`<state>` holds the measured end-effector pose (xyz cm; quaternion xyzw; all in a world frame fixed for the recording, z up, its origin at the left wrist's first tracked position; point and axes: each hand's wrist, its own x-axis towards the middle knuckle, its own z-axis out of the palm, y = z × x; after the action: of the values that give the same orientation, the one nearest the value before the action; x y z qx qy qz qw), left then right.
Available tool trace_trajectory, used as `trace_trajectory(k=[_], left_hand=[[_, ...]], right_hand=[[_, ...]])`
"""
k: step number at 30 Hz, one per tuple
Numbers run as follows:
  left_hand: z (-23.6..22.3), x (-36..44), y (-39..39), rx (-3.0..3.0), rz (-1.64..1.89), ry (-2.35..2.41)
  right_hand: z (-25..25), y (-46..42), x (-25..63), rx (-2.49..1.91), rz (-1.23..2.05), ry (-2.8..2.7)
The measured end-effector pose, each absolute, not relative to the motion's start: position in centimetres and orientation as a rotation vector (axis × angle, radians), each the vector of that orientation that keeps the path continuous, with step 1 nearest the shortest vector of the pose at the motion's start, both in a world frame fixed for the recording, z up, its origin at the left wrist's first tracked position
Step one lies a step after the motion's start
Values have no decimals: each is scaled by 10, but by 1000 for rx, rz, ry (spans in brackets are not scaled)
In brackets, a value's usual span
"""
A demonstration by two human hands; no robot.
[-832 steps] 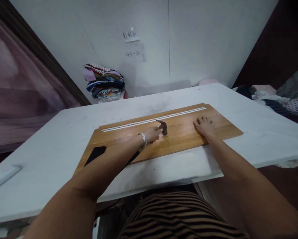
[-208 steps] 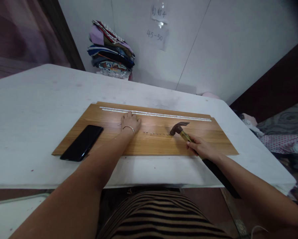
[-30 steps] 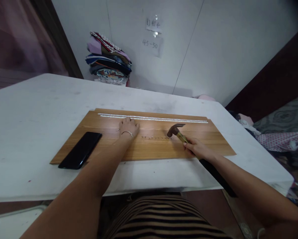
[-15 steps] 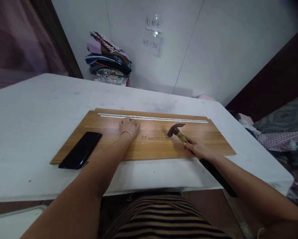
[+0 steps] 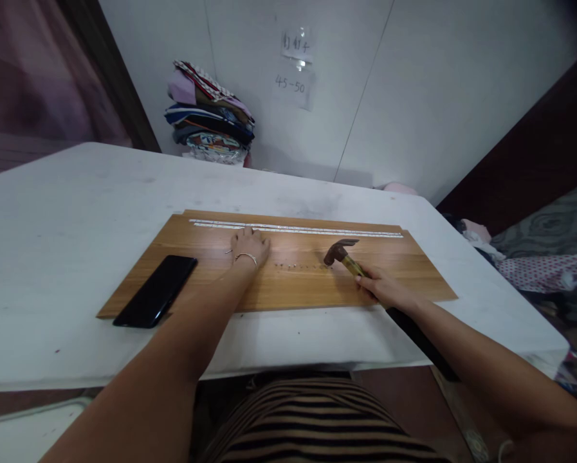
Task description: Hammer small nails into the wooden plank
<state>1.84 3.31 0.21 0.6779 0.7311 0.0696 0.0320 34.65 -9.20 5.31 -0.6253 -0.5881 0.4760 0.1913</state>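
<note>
Wooden board (image 5: 288, 292) lengthwise across white table (image 5: 51, 251), long axis left to right. On the board's left end: black phone (image 5: 155, 290), slanting from near left to far right, lower end past the near edge. Left arm (image 5: 211, 315) stretched in from lower left, over the board's near edge. Thin metal piece (image 5: 229, 251) on the board, just left of the fingers. Left hand (image 5: 250, 245) palm down, left of the board's middle, fingers bent, tips by two pale strips (image 5: 317, 232) along the far edge; anything under the palm: cannot tell. Then a short row of nails (image 5: 294, 265), roughly along the board's long axis. At the row's right end: hammer (image 5: 352, 265), head above the board, claw toward the far right, striking face down and leftward; contact with a nail unclear. Long axis diagonal, from the head back to near right, grip end out past the board's near edge. Right hand (image 5: 379, 287) by that edge, right of middle, wrapped round the handle; right forearm (image 5: 485, 360) in from lower right.
</note>
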Motion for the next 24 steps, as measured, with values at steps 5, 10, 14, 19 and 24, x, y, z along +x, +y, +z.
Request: trace_trajectory(k=[5, 10, 14, 19, 24], left_hand=[[2, 18, 33, 2098, 217, 2257], [2, 18, 33, 2097, 223, 2252], [2, 18, 33, 2091, 236, 2243], [2, 18, 33, 2093, 248, 2243], [3, 18, 32, 2098, 236, 2239]], right_hand=[[54, -92, 344, -1782, 1331, -1639], [55, -93, 344, -1786, 1350, -1622], [53, -92, 346, -1752, 1344, -1625], [52, -93, 345, -1764, 1360, -1618], [53, -92, 345, -1775, 1339, -1644]])
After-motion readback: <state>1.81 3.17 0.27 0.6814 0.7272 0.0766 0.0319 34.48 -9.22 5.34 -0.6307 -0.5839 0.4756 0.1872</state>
